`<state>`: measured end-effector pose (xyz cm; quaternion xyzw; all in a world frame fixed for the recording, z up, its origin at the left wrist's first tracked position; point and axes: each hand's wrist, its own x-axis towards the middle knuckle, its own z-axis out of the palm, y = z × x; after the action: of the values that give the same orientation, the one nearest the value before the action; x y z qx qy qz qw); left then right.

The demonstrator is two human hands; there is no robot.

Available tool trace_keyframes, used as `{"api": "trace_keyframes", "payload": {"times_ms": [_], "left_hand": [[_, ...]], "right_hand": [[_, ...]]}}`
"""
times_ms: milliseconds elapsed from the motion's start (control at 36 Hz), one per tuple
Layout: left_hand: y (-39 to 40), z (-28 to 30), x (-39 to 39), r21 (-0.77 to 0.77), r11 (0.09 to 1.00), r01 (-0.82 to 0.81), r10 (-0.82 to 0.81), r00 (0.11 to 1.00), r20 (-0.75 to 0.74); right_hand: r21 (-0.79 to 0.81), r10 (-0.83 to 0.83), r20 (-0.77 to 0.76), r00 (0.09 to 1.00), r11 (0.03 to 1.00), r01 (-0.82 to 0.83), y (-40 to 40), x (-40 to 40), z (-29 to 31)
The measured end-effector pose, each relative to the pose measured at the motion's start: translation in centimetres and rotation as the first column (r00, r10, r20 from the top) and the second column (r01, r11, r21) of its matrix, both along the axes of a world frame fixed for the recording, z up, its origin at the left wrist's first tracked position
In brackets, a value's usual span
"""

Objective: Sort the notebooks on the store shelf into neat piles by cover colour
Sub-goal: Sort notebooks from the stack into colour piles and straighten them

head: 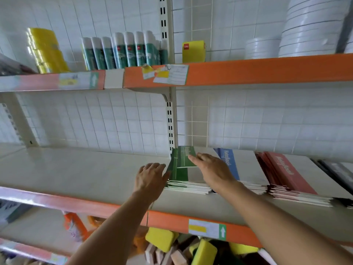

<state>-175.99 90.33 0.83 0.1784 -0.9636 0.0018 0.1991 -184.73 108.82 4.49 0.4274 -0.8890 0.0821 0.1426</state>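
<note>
**Both hands at the green notebook pile**

The green notebook pile [181, 175] lies on the cream middle shelf [76, 169], just in front of the slotted upright post [170, 121] at the back wall. It serves as the landmark here. The left hand [150, 180] stands against the pile's left edge, fingers straight and close together, palm turned toward the covers. The right hand [212, 169] lies flat across the top of the pile, fingers extended and pointing left over the topmost green cover, which sits slightly askew to the ones below. Neither hand curls round anything; both are flat and relaxed, with the pile between them.

Just right of the green pile sits the blue notebook pile [231, 165], partly under the right wrist. Further right lies the red notebook pile [286, 173], and beyond that a dark pile [336, 173] at the frame's edge. Above the green pile, the upper shelf carries a yellow box [193, 51]; below it, yellow sponges [160, 239] fill the lower shelf.
</note>
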Motion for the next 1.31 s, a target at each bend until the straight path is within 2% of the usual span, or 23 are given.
{"api": "trace_keyframes", "payload": {"times_ms": [167, 361, 667, 833, 1000, 1306], "left_hand": [[-3.3, -0.3, -0.7, 0.025, 0.999, 0.034, -0.035, 0.999, 0.038], [-5.2, -0.6, -1.1, 0.063, 0.995, 0.074, -0.077, 0.996, 0.037], [-3.5, -0.8, -1.8, 0.062, 0.966, 0.250, -0.249, 0.968, -0.018], [0.3, -0.8, -2.1, 0.052, 0.934, 0.353, -0.350, 0.935, -0.057], [5.9, -0.5, -2.5, 0.041, 0.898, 0.439, -0.437, 0.899, -0.034], [22.7, -1.3, -2.2, 0.063, 0.809, 0.585, -0.587, 0.810, 0.012]], "right_hand": [[0.044, -0.049, 0.065, 0.997, 0.998, 0.046, -3.3, -0.3, -1.3], [0.170, -0.047, 0.194, 0.980, 0.985, 0.014, -4.6, -0.9, -2.9], [0.041, -0.168, 0.160, 0.973, 0.986, 0.164, -2.4, 0.8, -2.6], [-0.009, -0.256, 0.099, 0.962, 0.966, 0.258, 2.2, 2.0, -3.0], [-0.024, -0.383, 0.120, 0.916, 0.921, 0.388, 9.1, 3.5, -3.3], [-0.030, -0.602, 0.135, 0.787, 0.791, 0.610, 26.6, 8.6, -4.0]]}}
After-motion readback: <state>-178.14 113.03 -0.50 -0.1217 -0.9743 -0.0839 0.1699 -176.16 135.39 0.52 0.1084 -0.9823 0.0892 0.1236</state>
